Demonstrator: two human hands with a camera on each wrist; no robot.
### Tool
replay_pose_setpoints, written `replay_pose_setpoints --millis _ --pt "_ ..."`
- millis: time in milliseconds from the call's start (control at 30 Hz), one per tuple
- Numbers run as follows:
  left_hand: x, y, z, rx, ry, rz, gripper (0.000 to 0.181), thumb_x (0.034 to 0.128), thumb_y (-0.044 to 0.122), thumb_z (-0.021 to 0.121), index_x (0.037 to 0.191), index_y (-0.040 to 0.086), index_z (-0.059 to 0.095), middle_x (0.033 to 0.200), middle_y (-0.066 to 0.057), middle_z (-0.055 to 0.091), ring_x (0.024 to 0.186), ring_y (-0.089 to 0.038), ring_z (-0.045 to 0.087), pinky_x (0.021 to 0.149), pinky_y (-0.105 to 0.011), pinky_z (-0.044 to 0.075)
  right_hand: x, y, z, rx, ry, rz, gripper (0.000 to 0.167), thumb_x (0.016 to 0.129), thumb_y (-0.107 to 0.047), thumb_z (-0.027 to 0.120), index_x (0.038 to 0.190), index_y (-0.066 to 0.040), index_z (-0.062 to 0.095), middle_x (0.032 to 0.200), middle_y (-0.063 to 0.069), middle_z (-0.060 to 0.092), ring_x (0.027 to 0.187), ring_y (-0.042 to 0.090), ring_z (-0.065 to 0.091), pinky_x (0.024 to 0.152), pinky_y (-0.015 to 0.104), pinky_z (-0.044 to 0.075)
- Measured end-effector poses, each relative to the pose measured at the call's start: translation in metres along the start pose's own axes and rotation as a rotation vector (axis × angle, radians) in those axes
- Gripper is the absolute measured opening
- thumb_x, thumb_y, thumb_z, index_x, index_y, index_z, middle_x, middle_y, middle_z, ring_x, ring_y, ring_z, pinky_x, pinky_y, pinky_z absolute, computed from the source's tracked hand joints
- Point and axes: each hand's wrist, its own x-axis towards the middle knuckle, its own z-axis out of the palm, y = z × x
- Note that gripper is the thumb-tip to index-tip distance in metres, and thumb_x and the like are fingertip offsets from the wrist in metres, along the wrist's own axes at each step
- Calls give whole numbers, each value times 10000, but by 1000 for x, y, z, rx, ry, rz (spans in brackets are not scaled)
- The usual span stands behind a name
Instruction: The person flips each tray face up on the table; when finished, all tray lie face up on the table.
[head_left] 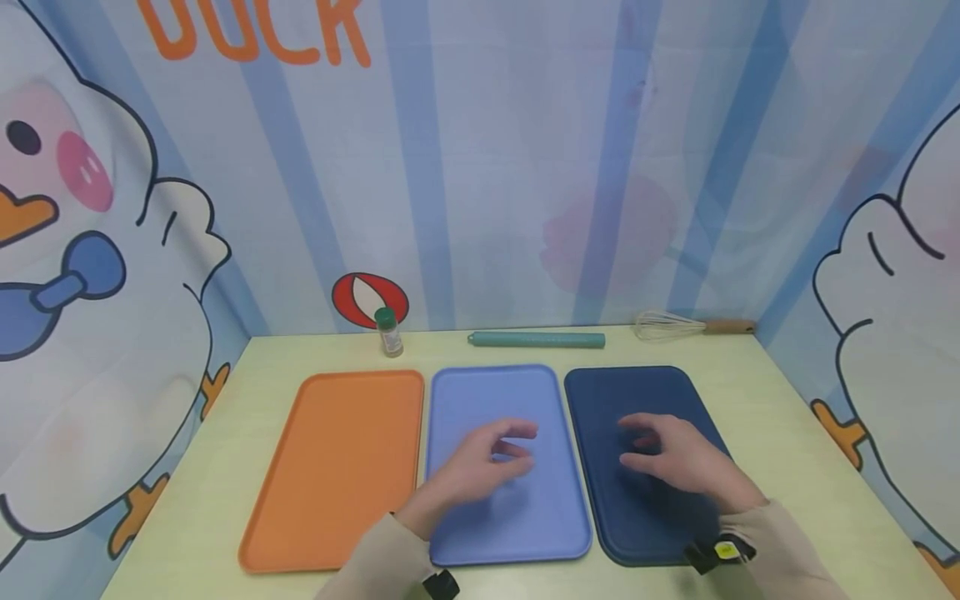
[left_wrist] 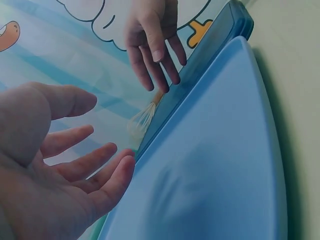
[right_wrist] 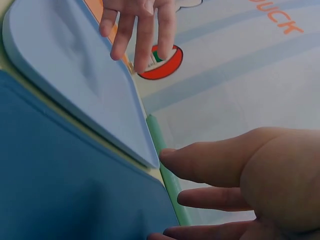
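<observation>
Both grips found unloaded. The left grip [head_left: 483, 458], a bare hand, hangs above the light-blue tray [head_left: 555, 487] at lower centre of the head view, fingers parted and curved loosely around air. The right grip [head_left: 667, 450] is in like condition above the navy tray [head_left: 630, 510], lower right of centre. Neither grip appears to touch the tray beneath; shadows fall on both faces.

An orange tray [head_left: 341, 475] lies at lower left of centre. The three lie flat, side by side, on the worktop [head_left: 765, 417]. Along its far edge stand or lie a green-lidded jar [head_left: 390, 335], a green rod [head_left: 536, 340] and a whisk [head_left: 729, 327].

Assessment of handling: the trays look stiff, shallow and probably light, with little risk of breakage. Their smooth faces may be slippery, so the raised rim is the sounder hold, taken at opposite edges. The narrow gap between the light-blue and navy trays would leave fingers little room; the short edges, at top and bottom in the head view, offer better access.
</observation>
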Motion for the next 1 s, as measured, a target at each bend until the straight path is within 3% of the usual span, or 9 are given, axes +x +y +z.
replay_pose_setpoints --millis 433,567,800,1000 --pt "28 14 35 -120 -62 22 449 1014 145 706 1448 77 612 1464 -130 618 1296 -311 637 1017 -274 536 -9 28 -17 -53 61 82 590 965 -223 770 1428 78 559 1439 357 543 1228 521 617 911 546 590" --pt "33 18 43 -129 -67 4 487 1009 183 723 1471 100 596 1491 -107 599 1357 -329 587 1051 -311 531 -14 40 -22 -116 101 113 607 961 -230 770 1424 94 549 1416 371 552 1218 533 612 905 569 579" --pt "44 20 53 -130 -98 -68 555 997 290 747 1517 232 562 1544 64 537 1478 -309 467 1118 -413 487 -22 57 -28 -231 157 157 615 914 -123 793 1404 137 528 1374 415 546 1169 572 608 869 597 569" --pt "50 26 60 -88 -92 -120 555 986 317 760 1505 284 566 1588 37 489 1514 -344 413 1166 -510 434 -22 63 -27 -300 187 223 594 861 -1 803 1360 173 531 1359 449 531 1213 623 554 931 654 532"
